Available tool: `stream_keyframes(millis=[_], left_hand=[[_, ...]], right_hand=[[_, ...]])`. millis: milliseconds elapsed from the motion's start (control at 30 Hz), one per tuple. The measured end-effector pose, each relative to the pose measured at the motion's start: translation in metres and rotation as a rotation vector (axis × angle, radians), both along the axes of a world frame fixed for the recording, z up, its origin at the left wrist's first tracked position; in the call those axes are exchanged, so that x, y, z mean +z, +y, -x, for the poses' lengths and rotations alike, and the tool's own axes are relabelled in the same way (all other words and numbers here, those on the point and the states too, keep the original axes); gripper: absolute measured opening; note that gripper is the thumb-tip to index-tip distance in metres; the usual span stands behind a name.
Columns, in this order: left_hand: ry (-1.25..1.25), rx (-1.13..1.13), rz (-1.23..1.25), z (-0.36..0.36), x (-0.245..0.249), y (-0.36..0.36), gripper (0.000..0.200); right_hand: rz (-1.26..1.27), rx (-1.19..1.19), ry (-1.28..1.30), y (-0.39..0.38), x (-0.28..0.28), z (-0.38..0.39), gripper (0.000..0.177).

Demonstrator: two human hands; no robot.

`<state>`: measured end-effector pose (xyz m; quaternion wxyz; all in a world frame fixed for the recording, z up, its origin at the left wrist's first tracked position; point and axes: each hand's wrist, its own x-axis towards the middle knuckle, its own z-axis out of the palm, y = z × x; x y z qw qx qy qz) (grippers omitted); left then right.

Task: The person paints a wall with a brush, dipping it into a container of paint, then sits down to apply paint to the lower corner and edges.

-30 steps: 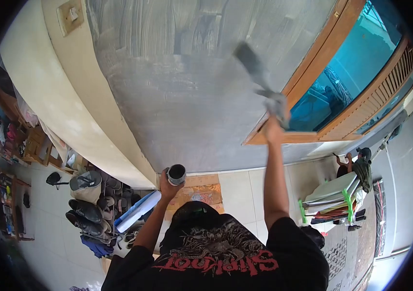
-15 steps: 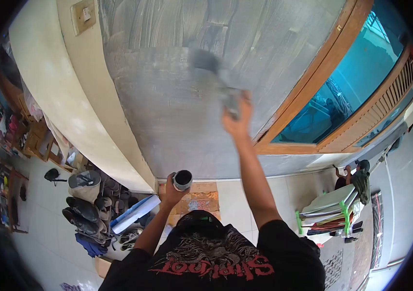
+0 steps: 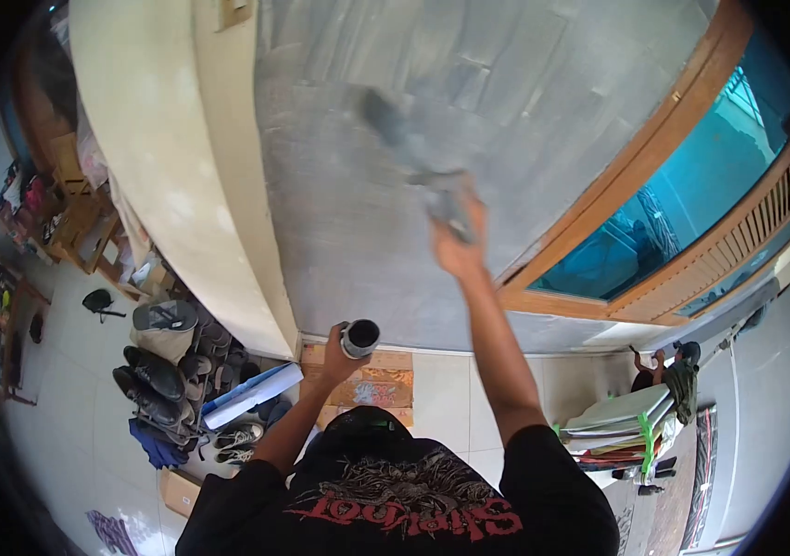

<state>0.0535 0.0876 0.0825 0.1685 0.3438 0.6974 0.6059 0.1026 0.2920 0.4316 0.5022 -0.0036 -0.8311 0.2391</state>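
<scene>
My right hand (image 3: 460, 232) is wrapped round the handle of a wide paintbrush (image 3: 401, 139), held up against the grey wall (image 3: 348, 204). The brush is smeared by motion, and its dark bristle end points up and left over the streaky grey coat. Lower down, my left hand (image 3: 344, 357) grips a small can (image 3: 359, 347) by its side. Its round mouth faces up and looks dark inside.
A wooden-framed window (image 3: 589, 301) borders the wall on the right; a cream pillar (image 3: 172, 176) stands left. Shoes (image 3: 154, 375) crowd a rack below it. Cardboard (image 3: 376, 389) lies on the floor. Another person (image 3: 663, 366) is at the far right, behind a laden drying rack (image 3: 622, 426).
My view has turned a little, so the wall and window appear farther right. The brush has shifted left across the wall. My left hand still holds the can.
</scene>
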Motion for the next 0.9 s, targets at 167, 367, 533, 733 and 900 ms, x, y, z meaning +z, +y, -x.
stream_keyframes(millis=[167,367,533,733,900], left_hand=[[0.005,0.032,0.016,0.004,0.004,-0.026,0.096],[0.07,0.072,-0.022,0.012,-0.016,-0.062,0.088],[0.082,0.068,0.044,0.016,-0.049,-0.078,0.089],[0.061,0.08,0.037,0.013,-0.033,-0.067,0.088],[0.076,0.138,0.0,0.004,-0.015,-0.061,0.085]], right_hand=[[0.113,0.273,0.034,-0.075,-0.008,0.145,0.023],[0.113,-0.035,0.136,0.0,-0.051,0.113,0.032],[-0.336,-0.519,0.169,0.11,-0.069,-0.044,0.023],[0.114,-0.679,0.048,0.142,-0.056,-0.191,0.022],[0.158,-0.371,0.174,0.082,-0.014,-0.154,0.02]])
